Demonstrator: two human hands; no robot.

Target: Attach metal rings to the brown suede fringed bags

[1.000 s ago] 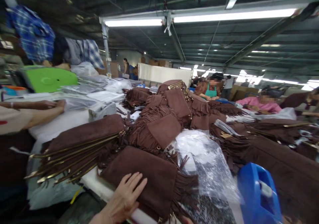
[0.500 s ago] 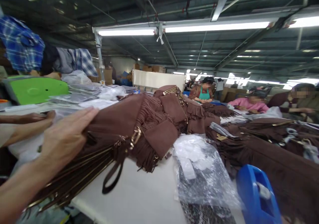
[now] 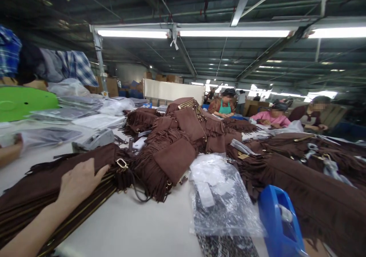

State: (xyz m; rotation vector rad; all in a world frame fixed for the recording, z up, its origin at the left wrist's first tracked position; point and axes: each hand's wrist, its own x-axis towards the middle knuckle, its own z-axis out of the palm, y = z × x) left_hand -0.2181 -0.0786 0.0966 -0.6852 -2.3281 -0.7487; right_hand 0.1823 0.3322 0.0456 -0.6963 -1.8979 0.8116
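My left hand (image 3: 81,180) rests palm down on top of a stack of brown bags (image 3: 94,158) at the lower left. Its fingers point away from me and its thumb is spread to the right. Gold zippers show along the side of the stack, and a gold clasp (image 3: 121,164) sits at its right end, beside a dark strap loop. Just right of it lies a heap of brown fringed bags (image 3: 174,158). My right hand is out of view.
A clear plastic bag (image 3: 225,196) and a blue tape dispenser (image 3: 281,222) lie at front right, near more brown bags (image 3: 317,184). A co-worker's hand (image 3: 11,150) handles plastic at left. Several people sit across the table. Plastic packs (image 3: 80,104) are piled at back left.
The large brown bag that leaned across the heap now lies lower and further left on the stack. My left hand has moved down with it. The view has turned slightly right.
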